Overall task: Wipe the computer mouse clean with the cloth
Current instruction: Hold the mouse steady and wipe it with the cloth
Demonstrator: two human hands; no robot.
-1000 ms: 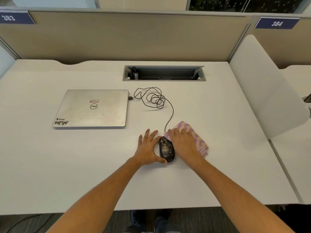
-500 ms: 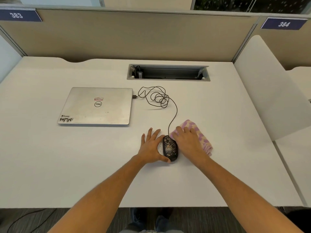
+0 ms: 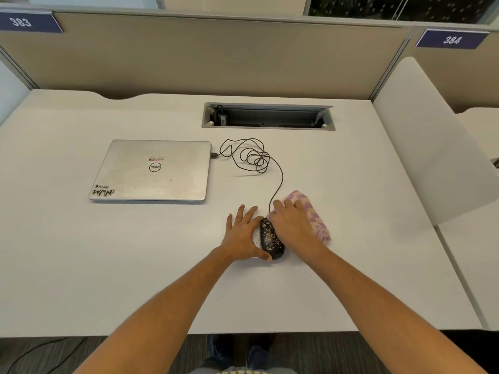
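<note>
A black wired computer mouse [image 3: 270, 238], speckled with pale crumbs, lies on the white desk [image 3: 135, 252]. My left hand [image 3: 243, 236] rests flat against its left side, fingers spread, thumb by the mouse's near end. My right hand [image 3: 291, 225] lies on top of a folded pink and cream checked cloth [image 3: 313, 211] just right of the mouse, its fingers curled over the cloth's far-left edge. The hand covers most of the cloth.
The mouse cable [image 3: 251, 157] runs back in loose loops to a closed silver laptop [image 3: 152, 170] at the left. An open cable tray [image 3: 267, 116] is sunk into the desk behind. A white divider panel [image 3: 432, 141] stands at the right.
Both hands stay in place by the mouse and on the cloth; the right fingers have curled a little tighter on the cloth. The view has shifted slightly.
</note>
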